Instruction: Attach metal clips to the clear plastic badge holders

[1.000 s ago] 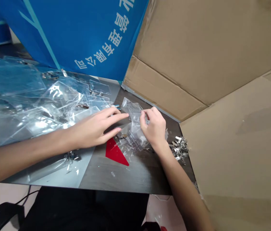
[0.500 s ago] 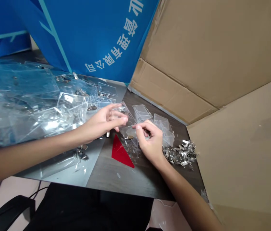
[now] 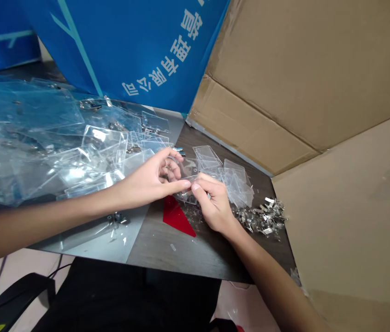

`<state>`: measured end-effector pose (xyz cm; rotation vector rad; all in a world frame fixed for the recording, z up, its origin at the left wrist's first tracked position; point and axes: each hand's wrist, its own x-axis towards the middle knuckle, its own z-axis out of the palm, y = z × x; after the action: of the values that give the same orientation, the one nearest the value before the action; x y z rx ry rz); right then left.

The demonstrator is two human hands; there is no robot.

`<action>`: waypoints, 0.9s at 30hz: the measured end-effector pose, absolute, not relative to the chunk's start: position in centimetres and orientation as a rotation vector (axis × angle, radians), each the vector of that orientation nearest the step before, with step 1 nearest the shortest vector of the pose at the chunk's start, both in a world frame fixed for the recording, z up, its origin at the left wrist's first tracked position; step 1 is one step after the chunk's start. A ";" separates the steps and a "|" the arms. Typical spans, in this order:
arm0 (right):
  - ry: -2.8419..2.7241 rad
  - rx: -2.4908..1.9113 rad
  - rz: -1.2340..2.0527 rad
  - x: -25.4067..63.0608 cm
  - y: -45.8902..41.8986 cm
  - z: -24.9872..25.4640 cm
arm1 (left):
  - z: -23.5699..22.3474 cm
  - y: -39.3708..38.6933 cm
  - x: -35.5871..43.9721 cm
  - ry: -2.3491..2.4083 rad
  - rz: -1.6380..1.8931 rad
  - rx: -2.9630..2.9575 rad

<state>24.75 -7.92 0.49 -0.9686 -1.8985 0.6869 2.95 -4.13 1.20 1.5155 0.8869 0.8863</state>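
Note:
A clear plastic badge holder (image 3: 188, 168) is between the thumb and curled fingers of my left hand (image 3: 153, 180), over the table's middle. My right hand (image 3: 212, 198) is closed in a pinch, thumb and forefinger meeting the holder's near edge beside my left thumb. Whatever lies in that pinch is too small and hidden to make out. Just below my hands lies a flat red piece (image 3: 178, 219) with pointed corners. Beyond my right hand are several loose clear holders (image 3: 238, 182). A heap of metal clips (image 3: 264, 216) sits to the right of my right wrist.
A large pile of clear plastic holders with metal clips (image 3: 53, 152) covers the left of the table (image 3: 167, 253). Tall cardboard (image 3: 305, 69) walls the right and back. A blue printed panel (image 3: 129, 46) stands behind. Small clear scraps lie near the red piece.
My hands have come together, the right fingertips now meeting the left thumb at the holder's edge. My left hand has shifted slightly right. The view has tilted a little.

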 end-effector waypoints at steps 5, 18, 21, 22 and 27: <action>-2.018 -0.892 0.732 25.1 -8.0 0.7 | 1.1 -4.1 2.9 0.862 0.845 1.541; -1.594 -0.982 1.165 24.5 -7.7 -0.1 | 0.3 -3.8 2.3 0.869 0.895 1.601; -1.567 -1.013 1.189 24.3 -7.6 -0.4 | 0.2 -3.9 2.1 0.885 0.878 1.668; -1.563 -1.028 1.191 24.3 -7.5 -0.5 | 0.2 -3.9 2.1 0.888 0.870 1.681; -1.569 -1.098 1.130 24.5 -7.6 -0.2 | 0.3 -4.2 2.0 0.933 0.764 1.742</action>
<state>24.55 -7.63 -0.20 -1.0980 -1.5694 1.1300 1.98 -4.23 0.32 1.7419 0.9327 0.7640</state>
